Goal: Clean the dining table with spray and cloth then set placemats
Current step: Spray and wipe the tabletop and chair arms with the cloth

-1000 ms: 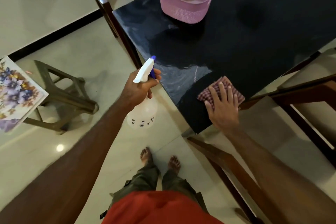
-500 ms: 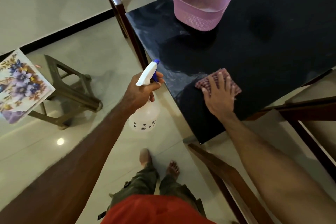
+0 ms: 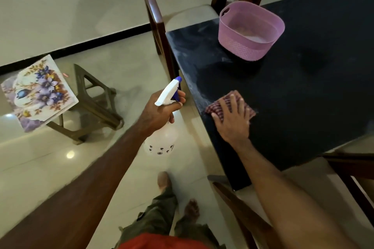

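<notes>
You have one spray bottle point(image 3: 162, 127), one cloth point(image 3: 217, 107), one pink basket point(image 3: 251, 32) and one dark tabletop point(image 3: 303, 97) in front of you.

Your left hand point(image 3: 159, 110) has its grip closed around the neck of the spray bottle. Your fingers curl under the white and blue spray head, and one finger sits at the blue trigger. The round white body of the bottle hangs below your hand, over the floor point(image 3: 50, 163), just off the near left edge of the tabletop. The nozzle points up and away from you.

Your right hand point(image 3: 232, 121) lies flat on the cloth with the fingers straight and spread, so this grip is open and pressing down. The cloth is red with checks. It sits on the tabletop near the left edge, under your fingers, and a bit of it peeks out on both sides of your hand.

The basket stands on the far left part of the tabletop, well apart from the cloth.

To your left, one stack of flower placemats point(image 3: 38, 93) rests on one brown stool point(image 3: 95, 105). Parts of four wooden chairs stand around the tabletop. Your two bare feet are on the floor below.
</notes>
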